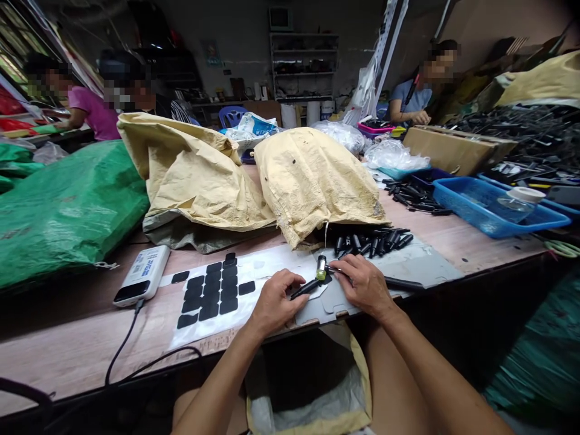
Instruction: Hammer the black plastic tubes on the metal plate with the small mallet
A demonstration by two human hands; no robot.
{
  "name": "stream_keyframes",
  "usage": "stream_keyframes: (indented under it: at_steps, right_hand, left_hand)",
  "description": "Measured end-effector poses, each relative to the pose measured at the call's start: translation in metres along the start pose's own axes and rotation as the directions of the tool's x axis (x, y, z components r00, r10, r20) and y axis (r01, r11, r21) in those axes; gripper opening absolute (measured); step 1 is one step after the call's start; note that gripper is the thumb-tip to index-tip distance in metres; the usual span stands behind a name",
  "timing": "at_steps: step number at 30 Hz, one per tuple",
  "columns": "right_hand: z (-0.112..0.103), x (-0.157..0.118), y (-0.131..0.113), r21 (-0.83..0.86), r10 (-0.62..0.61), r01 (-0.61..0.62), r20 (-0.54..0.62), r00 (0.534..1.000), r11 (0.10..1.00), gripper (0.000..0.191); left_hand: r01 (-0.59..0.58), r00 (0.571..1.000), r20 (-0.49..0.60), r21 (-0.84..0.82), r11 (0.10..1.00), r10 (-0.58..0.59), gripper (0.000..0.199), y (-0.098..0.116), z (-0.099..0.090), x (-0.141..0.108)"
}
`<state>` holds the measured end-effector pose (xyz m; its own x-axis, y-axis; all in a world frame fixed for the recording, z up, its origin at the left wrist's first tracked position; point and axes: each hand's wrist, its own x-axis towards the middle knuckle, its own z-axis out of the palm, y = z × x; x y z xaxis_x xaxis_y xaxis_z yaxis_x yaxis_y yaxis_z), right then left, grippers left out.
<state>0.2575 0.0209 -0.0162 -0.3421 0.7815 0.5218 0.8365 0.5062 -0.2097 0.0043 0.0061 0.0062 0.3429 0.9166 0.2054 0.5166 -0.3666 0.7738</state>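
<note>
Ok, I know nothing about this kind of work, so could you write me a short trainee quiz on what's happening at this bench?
1. What colour is the tube in the left fingers?
2. True or false: a cable is plugged into the white device.
3. What shape are most of the flat pieces on the white sheet?
(a) star
(b) rounded square
(c) ring

Key: 1. Black. 2. True. 3. b.
</note>
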Motion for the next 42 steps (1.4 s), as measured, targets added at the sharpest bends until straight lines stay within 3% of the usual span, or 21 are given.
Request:
stream_keyframes:
  at_steps: [8, 12, 15, 26, 30, 36, 40, 42]
  right_hand:
    - [-0.011, 0.005, -0.001, 0.049, -0.017, 0.018, -0.020, 1.000, 0.999, 0.028]
    - [-0.029, 0.008, -0.019, 0.281, 0.003, 0.034, -0.129, 0.992, 0.959, 0.032]
    - [-0.036, 0.007, -0.032, 0.401, -0.028, 0.068, -0.103, 0.994, 0.914, 0.032]
    - [-0.021, -0.006, -0.041, 0.303, -0.088, 0.078, 0.017, 0.996, 0.950, 0.031]
    - [-0.025, -0.002, -0.043, 0.302, -0.083, 0.076, 0.011, 0.996, 0.950, 0.030]
    - [-0.034, 0.002, -0.051, 0.383, -0.095, 0.136, -0.125, 0.988, 0.914, 0.036]
    - [-0.030, -0.002, -0.052, 0.290, -0.147, 0.139, 0.003, 0.989, 0.947, 0.037]
    - [-0.031, -0.003, -0.050, 0.262, -0.119, 0.116, -0.003, 0.993, 0.958, 0.035]
  left_hand:
    - [-0.004, 1.000, -0.011, -0.023, 1.000, 0.004, 0.017, -0.003, -0.001, 0.000]
    - [-0.008, 1.000, -0.026, -0.059, 0.998, 0.006, 0.019, -0.004, -0.002, -0.001]
    - [-0.018, 0.999, -0.043, -0.077, 0.997, 0.015, 0.019, -0.004, -0.002, -0.001]
    - [-0.092, 0.992, -0.079, 0.105, 0.990, 0.101, 0.021, -0.008, 0.006, -0.004]
    - [-0.070, 0.995, -0.063, 0.062, 0.996, 0.074, 0.020, -0.009, 0.005, -0.003]
    - [-0.063, 0.997, -0.041, 0.010, 0.998, 0.064, 0.014, -0.011, 0.002, -0.001]
    - [-0.065, 0.997, -0.030, -0.006, 0.998, 0.065, 0.014, -0.012, 0.002, -0.001]
    - [-0.062, 0.997, -0.034, -0.003, 0.998, 0.062, 0.015, -0.012, 0.002, -0.001]
